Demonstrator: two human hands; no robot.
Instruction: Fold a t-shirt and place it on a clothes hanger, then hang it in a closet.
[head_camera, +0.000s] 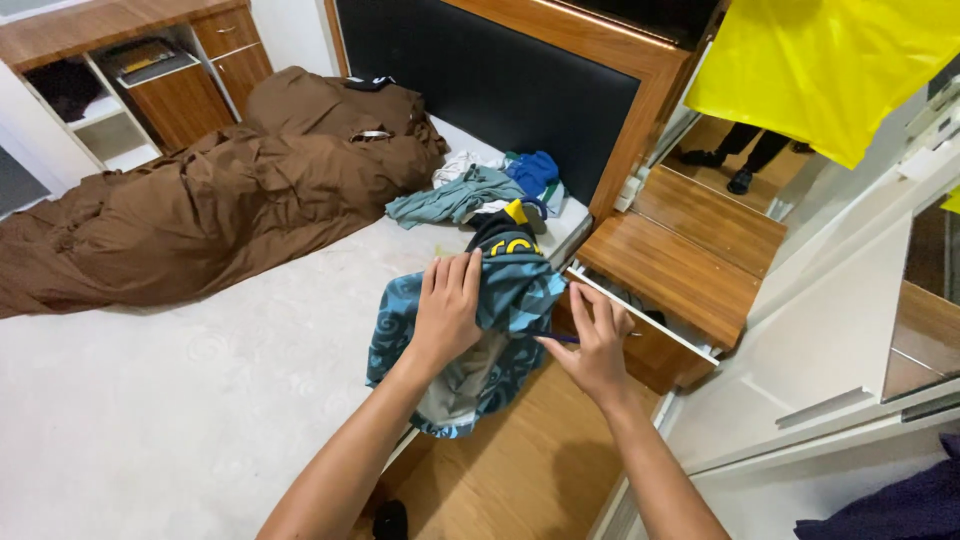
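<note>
Currently, head view, the only one. My left hand (447, 305) lies flat-fingered over the top of a blue patterned garment (480, 345), fingers curled over its upper edge and gripping the cloth. The garment hangs in front of me at the edge of the bed (180, 400), above the wooden floor (520, 470), its grey lining turned outward at the lower part. It looks bunched, not squared: no clean fold shows yet.

My right hand (598, 345) sits just beside the garment on its right, fingertips pinched on a thin dark blue cord (562, 338) that runs out of the cloth. Grip is closed on that cord, nothing else in the hand.

Judging progress: the garment is lifted and held, but it is crumpled, so handling it appears to be at an early stage. Behind it, near the dark headboard (500, 80), a small pile of clothes (490, 190) lies loose on the mattress: a teal piece, a bright blue one, something white, a black one with yellow. None of these look sorted, so most of the heap seems untouched.

Elsewhere: brown duvet (220, 190) is rumpled across the far side of the bed. Wooden bedside table (680, 270) stands right of my hands, drawer partly pulled out. Yellow cloth (820, 70) hangs upper right.
</note>
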